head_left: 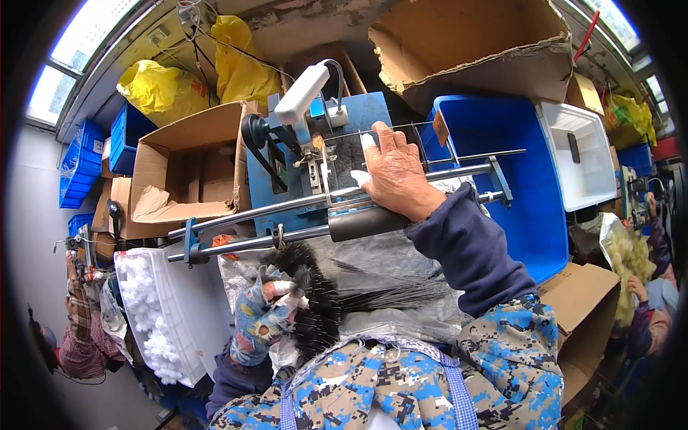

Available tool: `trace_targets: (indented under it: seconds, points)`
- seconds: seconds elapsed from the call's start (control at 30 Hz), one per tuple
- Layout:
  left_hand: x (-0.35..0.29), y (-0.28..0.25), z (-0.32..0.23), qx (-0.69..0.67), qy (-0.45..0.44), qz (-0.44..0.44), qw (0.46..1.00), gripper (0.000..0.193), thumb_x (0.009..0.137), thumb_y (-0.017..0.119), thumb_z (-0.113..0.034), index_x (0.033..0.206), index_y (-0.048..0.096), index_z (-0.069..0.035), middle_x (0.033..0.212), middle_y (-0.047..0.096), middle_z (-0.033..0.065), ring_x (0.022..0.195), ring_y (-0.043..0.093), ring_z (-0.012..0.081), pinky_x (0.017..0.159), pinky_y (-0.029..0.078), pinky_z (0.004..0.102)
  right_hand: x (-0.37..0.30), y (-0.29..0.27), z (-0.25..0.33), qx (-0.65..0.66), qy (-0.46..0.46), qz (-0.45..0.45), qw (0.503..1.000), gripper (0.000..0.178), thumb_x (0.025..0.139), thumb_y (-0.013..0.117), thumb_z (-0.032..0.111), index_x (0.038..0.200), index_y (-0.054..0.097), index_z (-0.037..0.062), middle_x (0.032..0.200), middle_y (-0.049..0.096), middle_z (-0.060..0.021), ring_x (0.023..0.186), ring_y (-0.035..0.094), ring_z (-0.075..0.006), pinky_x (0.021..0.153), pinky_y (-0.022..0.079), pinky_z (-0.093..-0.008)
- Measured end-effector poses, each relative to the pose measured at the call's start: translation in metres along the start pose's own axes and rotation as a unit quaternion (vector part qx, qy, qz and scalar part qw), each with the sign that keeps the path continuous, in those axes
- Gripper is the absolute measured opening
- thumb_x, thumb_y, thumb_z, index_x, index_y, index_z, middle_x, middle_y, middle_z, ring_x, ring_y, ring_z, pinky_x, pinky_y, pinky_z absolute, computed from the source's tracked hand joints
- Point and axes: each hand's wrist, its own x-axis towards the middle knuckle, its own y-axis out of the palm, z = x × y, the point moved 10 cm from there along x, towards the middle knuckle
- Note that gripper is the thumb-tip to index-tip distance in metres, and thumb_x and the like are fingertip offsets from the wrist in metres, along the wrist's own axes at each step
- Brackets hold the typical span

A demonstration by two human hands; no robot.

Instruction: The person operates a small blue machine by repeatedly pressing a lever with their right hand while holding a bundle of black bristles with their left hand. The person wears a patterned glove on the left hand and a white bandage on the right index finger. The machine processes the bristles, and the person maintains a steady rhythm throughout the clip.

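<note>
Centrally, low in the view, a bundle of black bristles [326,304] lies on a sheet of grey plastic [373,258] over the person's lap. Bundle is dense and spiky at its left end, where the strands fan out like a brush; toward the right it thins into long straight fibres lying nearly flat.

Left hand [265,315], in a patterned fingerless glove, is closed around the thick left end of the bundle; bare fingertips curl onto the strands.

Right hand [394,175] is bare, palm down, fingers spread flat on the sliding carriage of a blue machine [358,115]; it is not clasped around anything. Wrist rests across the machine's dark roller [365,223] and steel guide rods [251,215].

Around: white tray of white foam pieces [154,315] to the left, blue crate [502,143] to the right, cardboard boxes [193,165] behind.
</note>
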Motion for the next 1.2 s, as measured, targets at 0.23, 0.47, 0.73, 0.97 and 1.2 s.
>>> trace_targets:
  seconds: [0.23,0.47,0.73,0.97,1.2]
  points:
    - [-0.003,0.004,-0.011,0.111,0.044,-0.02,0.993,0.017,0.079,0.063,-0.002,0.096,0.063,-0.003,0.079,0.064,0.0068,0.068,0.061,0.0127,0.061,0.047,0.0245,0.001,0.002,-0.004,0.035,0.022,-0.045,0.998,0.062,0.071,0.068,0.026,0.117,0.044,-0.007,0.113,0.042,-0.0203,0.095,0.054,-0.0332,0.078,0.048,-0.0378]
    - [-0.006,0.001,-0.007,0.055,0.044,-0.032,0.997,0.015,0.081,0.062,-0.005,0.096,0.064,-0.003,0.077,0.063,0.0045,0.061,0.054,0.0082,0.054,0.041,0.022,0.006,0.012,0.008,0.042,0.032,-0.011,0.999,0.06,0.077,0.063,0.028,0.121,0.041,-0.0064,0.105,0.046,-0.0206,0.088,0.057,-0.0327,0.073,0.05,-0.0379]
    - [-0.013,-0.006,-0.012,0.054,0.037,-0.05,0.997,0.013,0.084,0.059,-0.008,0.094,0.062,0.001,0.074,0.062,0.0038,0.056,0.051,0.007,0.05,0.039,0.021,0.019,0.02,0.053,0.026,0.005,-0.046,0.999,0.063,0.077,0.063,0.031,0.122,0.039,-0.0071,0.097,0.049,-0.0186,0.08,0.058,-0.0297,0.064,0.051,-0.0359]
    - [-0.018,-0.018,-0.027,0.041,0.114,-0.077,0.99,0.018,0.081,0.061,-0.005,0.097,0.061,0.001,0.074,0.063,0.0071,0.053,0.052,0.0078,0.048,0.04,0.0202,0.016,0.019,0.04,-0.025,-0.019,-0.065,0.997,0.057,0.077,0.061,0.026,0.117,0.041,-0.0088,0.094,0.05,-0.0186,0.07,0.06,-0.0281,0.061,0.051,-0.0341]
    - [-0.026,-0.067,-0.028,-0.012,0.189,-0.225,0.956,0.016,0.091,0.052,-0.014,0.1,0.055,-0.001,0.07,0.059,0.0091,0.046,0.045,0.01,0.041,0.034,0.0204,0.0,-0.037,-0.004,-0.098,-0.035,-0.194,0.976,0.038,0.068,0.065,0.015,0.104,0.059,0.004,0.104,0.049,-0.0114,0.097,0.045,-0.0261,0.08,0.032,-0.0407]
